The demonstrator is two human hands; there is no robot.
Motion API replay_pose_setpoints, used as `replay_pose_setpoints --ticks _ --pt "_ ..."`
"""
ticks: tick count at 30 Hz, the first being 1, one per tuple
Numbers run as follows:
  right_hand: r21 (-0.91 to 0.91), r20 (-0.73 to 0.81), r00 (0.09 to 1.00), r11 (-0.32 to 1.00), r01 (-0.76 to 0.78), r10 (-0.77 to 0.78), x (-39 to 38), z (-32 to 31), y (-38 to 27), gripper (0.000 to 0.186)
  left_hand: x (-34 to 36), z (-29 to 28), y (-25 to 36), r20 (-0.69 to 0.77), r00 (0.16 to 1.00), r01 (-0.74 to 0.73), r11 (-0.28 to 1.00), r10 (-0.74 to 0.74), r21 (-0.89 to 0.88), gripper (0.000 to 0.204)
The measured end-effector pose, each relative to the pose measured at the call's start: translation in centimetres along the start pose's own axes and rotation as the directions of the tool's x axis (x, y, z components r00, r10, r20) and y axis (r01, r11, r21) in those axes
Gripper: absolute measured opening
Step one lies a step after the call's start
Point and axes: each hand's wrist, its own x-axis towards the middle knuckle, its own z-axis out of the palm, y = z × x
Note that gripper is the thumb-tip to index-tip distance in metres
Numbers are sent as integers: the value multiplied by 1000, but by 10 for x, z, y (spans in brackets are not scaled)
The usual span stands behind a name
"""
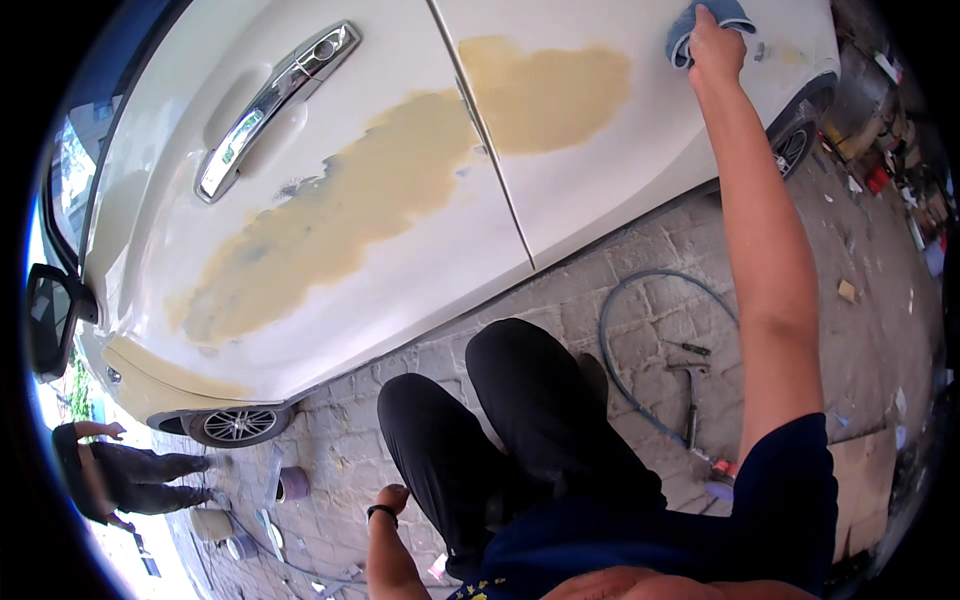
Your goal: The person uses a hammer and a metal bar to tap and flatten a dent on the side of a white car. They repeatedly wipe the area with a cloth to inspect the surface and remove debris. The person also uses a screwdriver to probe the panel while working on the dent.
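Note:
My right arm stretches up to the rear of a white car (620, 190). There my right hand (716, 52) is closed on a folded blue cloth (684, 36), which lies against the car's side panel. Left of it, a broad tan patch of filler (545, 95) covers part of the rear door. Another tan filler patch (340, 210) runs across the front door, with some grey spots showing in it. My left hand (393, 497) hangs beside my left knee, away from the car; its fingers are mostly hidden.
A chrome door handle (280, 110) sits on the front door. On the paved ground lie a grey hose (612, 310) and a hammer-shaped tool (690, 395). Buckets (211, 524) stand near another person (130, 475) at the left. Scattered debris (880, 180) lies at the far right.

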Motion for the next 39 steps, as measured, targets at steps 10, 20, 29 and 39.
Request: replay_pose_setpoints --ticks 10,20,29,39 --pt "-168 439 177 113 979 -881 -214 51 -78 40 49 -38 9 -217 973 -106 985 76 -134 28" --pt "-223 795 256 127 966 -550 -210 -81 129 50 26 -3 1 -102 993 -62 993 52 -102 39" --pt "-93 43 999 995 37 -33 -26 -34 73 41 14 66 -39 159 973 -196 965 169 175 48" --pt "-260 543 232 101 960 -807 -219 92 -111 18 27 21 13 -56 997 -54 989 47 -140 35"
